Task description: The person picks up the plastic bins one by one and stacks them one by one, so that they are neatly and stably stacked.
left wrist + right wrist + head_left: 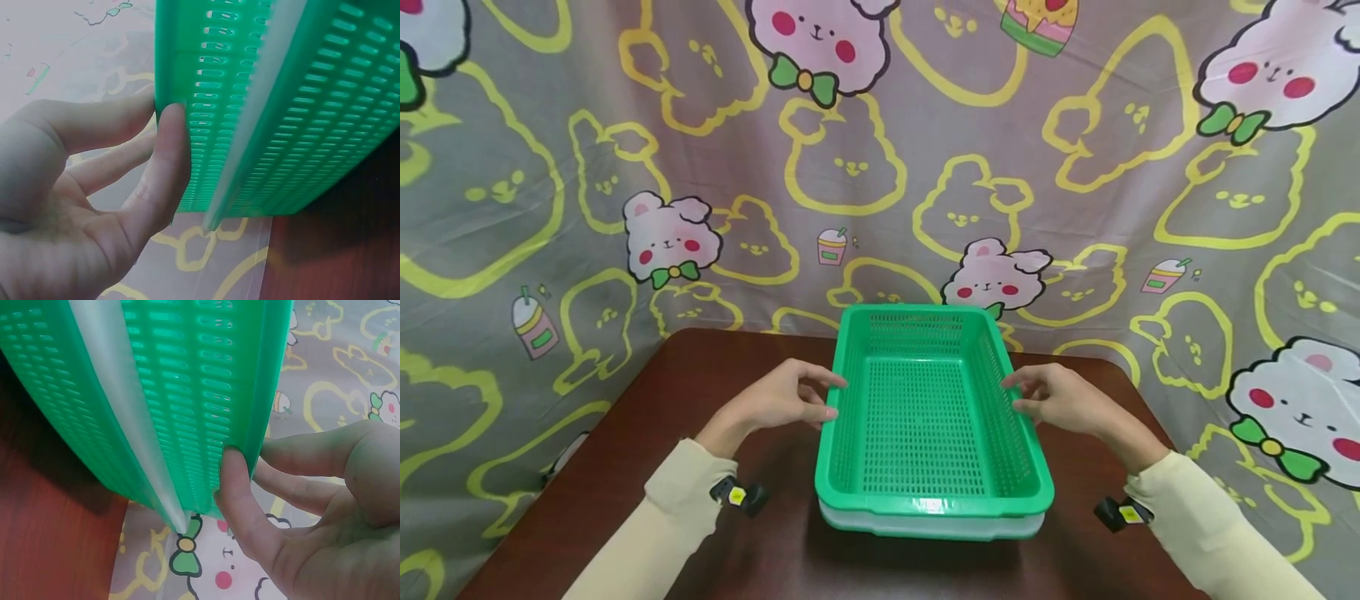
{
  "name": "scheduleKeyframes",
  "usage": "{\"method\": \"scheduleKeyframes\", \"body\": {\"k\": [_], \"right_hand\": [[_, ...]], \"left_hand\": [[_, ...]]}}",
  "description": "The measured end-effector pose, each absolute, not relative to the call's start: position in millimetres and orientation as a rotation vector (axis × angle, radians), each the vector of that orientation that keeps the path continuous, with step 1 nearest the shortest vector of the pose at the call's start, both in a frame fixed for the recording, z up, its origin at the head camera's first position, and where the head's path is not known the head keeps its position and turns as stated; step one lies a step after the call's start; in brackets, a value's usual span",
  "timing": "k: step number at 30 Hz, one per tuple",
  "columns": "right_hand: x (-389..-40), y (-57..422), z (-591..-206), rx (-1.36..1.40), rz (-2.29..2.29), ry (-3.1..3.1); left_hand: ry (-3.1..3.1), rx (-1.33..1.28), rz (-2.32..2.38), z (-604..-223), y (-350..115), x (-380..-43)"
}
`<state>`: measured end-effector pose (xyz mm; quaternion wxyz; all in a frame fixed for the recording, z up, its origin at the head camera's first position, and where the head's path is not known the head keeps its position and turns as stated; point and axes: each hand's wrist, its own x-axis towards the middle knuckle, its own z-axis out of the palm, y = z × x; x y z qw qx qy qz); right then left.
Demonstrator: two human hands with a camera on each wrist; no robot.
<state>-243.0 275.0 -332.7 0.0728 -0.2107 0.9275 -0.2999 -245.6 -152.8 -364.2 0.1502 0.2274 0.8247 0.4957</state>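
A green plastic basket (pixel 917 429) with slotted walls and floor is in the middle of the head view, with nothing in it. Its rim sits above a whitish rim (pixel 932 526); both wrist views show this pale band (pixel 115 375) between the basket's upper wall and more slotted green wall (pixel 312 119) below. On the left side, my left hand (pixel 778 397) pinches the basket's rim between thumb and fingers. Opposite it, my right hand (pixel 1063 402) pinches the right rim the same way. Fingertips on the inner side are partly hidden in the wrist views.
The dark reddish-brown table (pixel 700 375) lies beneath, with a shadow under the basket. A grey curtain (pixel 880 183) printed with yellow outlines and white rabbits hangs around the back and sides. Small black wrist devices (pixel 741 497) sit at both cuffs.
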Motion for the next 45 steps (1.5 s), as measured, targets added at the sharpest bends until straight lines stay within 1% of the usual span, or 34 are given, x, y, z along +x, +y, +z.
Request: {"method": "scheduleKeyframes", "body": {"k": [20, 45], "right_hand": [[-243, 274, -344, -0.612, -0.922, 2.759], [-244, 275, -352, -0.581, -0.94, 2.721]], "left_hand": [[2.335, 0.676, 1.428, -376, -152, -247], [2.326, 0.689, 1.418, -375, -148, -248]]}}
